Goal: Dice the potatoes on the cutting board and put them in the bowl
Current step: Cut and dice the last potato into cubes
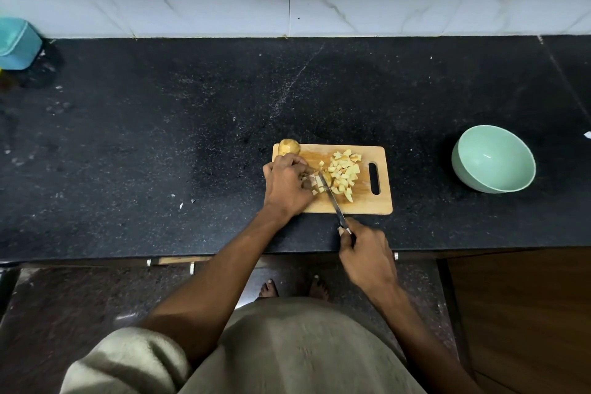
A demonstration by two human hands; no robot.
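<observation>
The left hand (287, 184) grips a partly cut potato piece (315, 181) on the wooden cutting board (367, 205), while the right hand (364, 253) grips the handle of the knife (332, 200), its blade set against that piece. A pile of diced potato (345, 173) lies at 3 o'clock of the blade, and a whole potato (288, 147) sits at the board's 10 o'clock corner. The green bowl (494, 158) stands on the black counter (160, 137), well apart at 3 o'clock of the board.
</observation>
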